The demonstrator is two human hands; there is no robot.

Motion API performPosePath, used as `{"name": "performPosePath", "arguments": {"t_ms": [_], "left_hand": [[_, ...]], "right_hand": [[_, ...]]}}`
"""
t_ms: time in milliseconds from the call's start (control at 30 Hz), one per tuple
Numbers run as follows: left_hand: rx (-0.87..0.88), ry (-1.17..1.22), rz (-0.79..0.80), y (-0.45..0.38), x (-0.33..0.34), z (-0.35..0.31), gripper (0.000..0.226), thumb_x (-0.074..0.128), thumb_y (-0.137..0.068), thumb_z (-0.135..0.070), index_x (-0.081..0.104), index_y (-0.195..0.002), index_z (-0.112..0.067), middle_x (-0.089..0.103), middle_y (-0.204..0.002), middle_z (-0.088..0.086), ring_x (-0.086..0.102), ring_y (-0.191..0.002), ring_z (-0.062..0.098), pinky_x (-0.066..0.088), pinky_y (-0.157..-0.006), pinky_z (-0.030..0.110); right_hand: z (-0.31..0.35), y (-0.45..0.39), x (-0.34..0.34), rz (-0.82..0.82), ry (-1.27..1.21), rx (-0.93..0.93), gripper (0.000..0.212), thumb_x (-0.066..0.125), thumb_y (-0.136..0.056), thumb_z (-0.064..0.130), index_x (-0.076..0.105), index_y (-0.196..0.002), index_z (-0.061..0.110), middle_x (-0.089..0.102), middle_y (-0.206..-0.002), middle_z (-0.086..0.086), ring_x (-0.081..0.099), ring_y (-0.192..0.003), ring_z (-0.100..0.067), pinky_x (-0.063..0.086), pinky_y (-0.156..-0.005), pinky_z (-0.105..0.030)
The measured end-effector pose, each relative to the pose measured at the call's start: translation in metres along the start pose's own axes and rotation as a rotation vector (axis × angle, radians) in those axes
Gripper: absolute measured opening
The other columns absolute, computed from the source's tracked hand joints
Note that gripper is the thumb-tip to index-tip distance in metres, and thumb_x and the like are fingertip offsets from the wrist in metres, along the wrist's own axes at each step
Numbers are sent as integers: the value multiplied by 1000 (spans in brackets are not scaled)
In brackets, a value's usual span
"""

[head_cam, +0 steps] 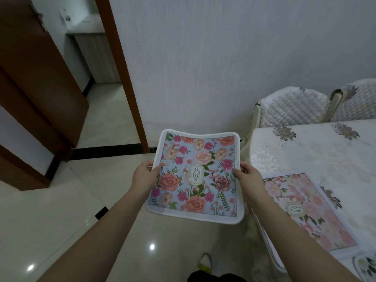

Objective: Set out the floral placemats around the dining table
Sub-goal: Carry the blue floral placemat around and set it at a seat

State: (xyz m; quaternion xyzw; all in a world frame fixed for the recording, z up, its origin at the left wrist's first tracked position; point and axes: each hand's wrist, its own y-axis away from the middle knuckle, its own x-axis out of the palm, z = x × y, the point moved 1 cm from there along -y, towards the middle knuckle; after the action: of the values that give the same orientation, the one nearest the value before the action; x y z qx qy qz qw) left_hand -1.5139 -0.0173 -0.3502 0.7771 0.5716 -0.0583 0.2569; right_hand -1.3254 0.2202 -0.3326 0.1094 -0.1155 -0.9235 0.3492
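Observation:
A blue floral placemat (195,176) with a white border hangs flat in the air over the floor, left of the dining table (325,151). My left hand (145,176) pinches its left edge and my right hand (249,177) grips its right edge. A pink floral placemat (309,212) lies flat on the table's near left part, on the cream embroidered tablecloth. The corner of another placemat (365,265) with dark leaves shows at the bottom right.
Two chairs with quilted white covers (293,108) (358,102) stand against the wall behind the table. An open doorway with a brown door (38,84) is at the left. Glossy tiled floor (61,220) stretches below me; my slipper (204,263) shows at the bottom.

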Motion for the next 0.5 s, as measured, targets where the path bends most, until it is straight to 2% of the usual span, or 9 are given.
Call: {"name": "performPosePath", "arguments": {"t_ms": [67, 233, 367, 433, 500], "left_hand": [[23, -15, 22, -17, 15, -10, 23, 64, -94, -39, 60, -107, -20, 73, -95, 0, 74, -76, 18, 62, -70, 42], [47, -47, 50, -61, 51, -46, 27, 66, -91, -40, 64, -107, -19, 74, -90, -2, 73, -74, 15, 59, -61, 31], [73, -127, 37, -98, 67, -80, 31, 67, -90, -43, 61, -105, -17, 71, -90, -3, 70, -75, 12, 55, -59, 27], [66, -136, 33, -115, 69, -92, 32, 69, -89, -44, 62, -103, -16, 72, -91, -2, 70, -75, 13, 57, -60, 29], [58, -119, 47, -132, 72, -102, 33, 72, -86, -44, 63, -99, -16, 73, -90, -1, 72, -76, 16, 61, -65, 36]], "right_hand": [[-2, -23, -7, -37, 35, -3, 20, 58, -96, 16, 66, -115, 17, 75, -98, 0, 74, -83, -19, 60, -79, -45], [10, -81, -16, -90, 206, -108, 26, 57, -96, 17, 62, -122, 14, 70, -102, 2, 68, -87, -12, 58, -77, -36], [19, -124, -11, -101, 195, -101, 22, 56, -96, 18, 62, -118, 18, 67, -94, 12, 66, -81, -5, 50, -63, -21], [25, -141, -9, -100, 189, -85, 22, 57, -96, 19, 62, -118, 18, 68, -96, 9, 67, -81, -8, 52, -63, -24], [31, -156, -9, -102, 172, -69, 24, 57, -96, 20, 62, -119, 18, 71, -99, 5, 70, -83, -12, 58, -71, -34]]}}
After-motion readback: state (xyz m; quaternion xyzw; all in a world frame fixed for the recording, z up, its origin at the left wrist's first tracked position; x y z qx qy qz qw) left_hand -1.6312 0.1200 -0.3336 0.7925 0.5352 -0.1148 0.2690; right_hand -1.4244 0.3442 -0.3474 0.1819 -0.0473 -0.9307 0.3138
